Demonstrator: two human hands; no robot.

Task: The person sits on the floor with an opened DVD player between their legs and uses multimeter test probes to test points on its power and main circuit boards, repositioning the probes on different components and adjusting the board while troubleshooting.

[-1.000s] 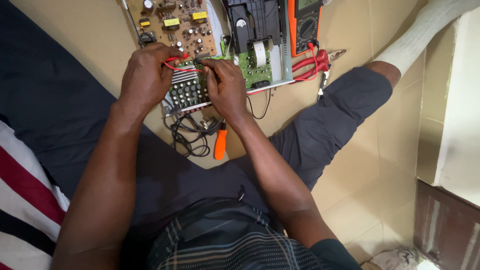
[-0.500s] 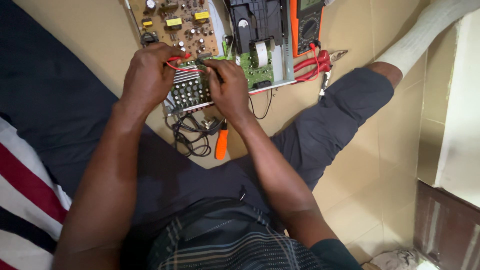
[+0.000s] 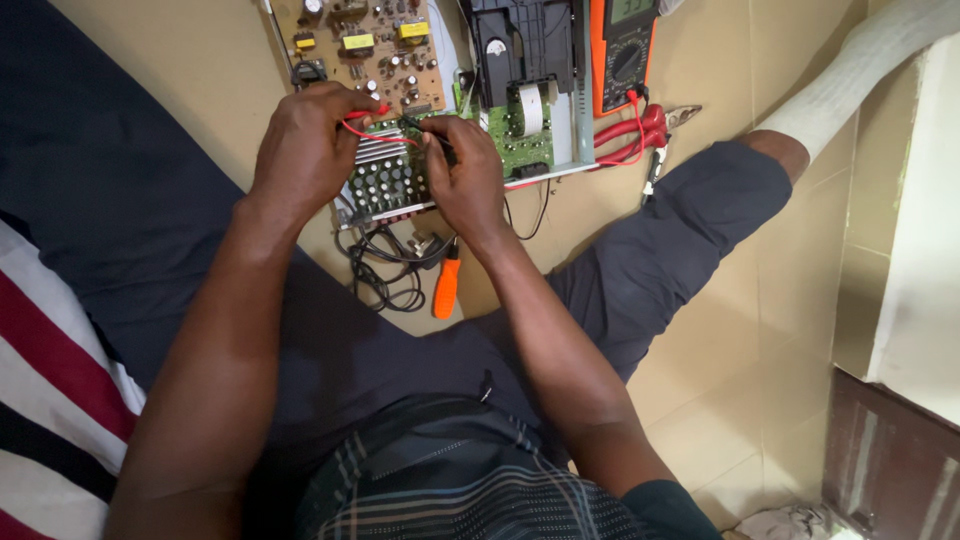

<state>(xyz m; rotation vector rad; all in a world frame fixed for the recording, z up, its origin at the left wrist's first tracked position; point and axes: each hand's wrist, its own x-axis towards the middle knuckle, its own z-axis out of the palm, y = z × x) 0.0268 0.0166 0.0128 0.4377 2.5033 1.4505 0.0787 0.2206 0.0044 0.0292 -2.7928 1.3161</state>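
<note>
Two hands worked over the opened electronics chassis [image 3: 575,120] that lay on the tiled floor [image 3: 720,420] at twelve o'clock from your lap. Your left hand [image 3: 305,150] rested on the brown circuit board [image 3: 360,45] near the finned metal block [image 3: 385,165], its grip pinched narrow on a red probe [image 3: 362,115], with the thin red wire looping toward three o'clock. Your right hand [image 3: 470,175] sat just beside it at three o'clock, fingers curled tight around a black probe [image 3: 425,130] whose tip pointed toward the left hand. Both hands nearly touched above the row of small capacitors [image 3: 390,185].

At one o'clock from your right hand stood the orange multimeter [image 3: 622,50], its red lead plugged in. Red-handled pliers [image 3: 640,135] lay just below the meter, at the edge of the chassis. A green board [image 3: 520,140] showed between your right hand and the black disc mechanism [image 3: 520,45]. An orange-handled screwdriver [image 3: 447,285] lay on the floor at six o'clock from your right wrist, beside a tangle of black cable [image 3: 385,265]. Your right leg stretched toward two o'clock.
</note>
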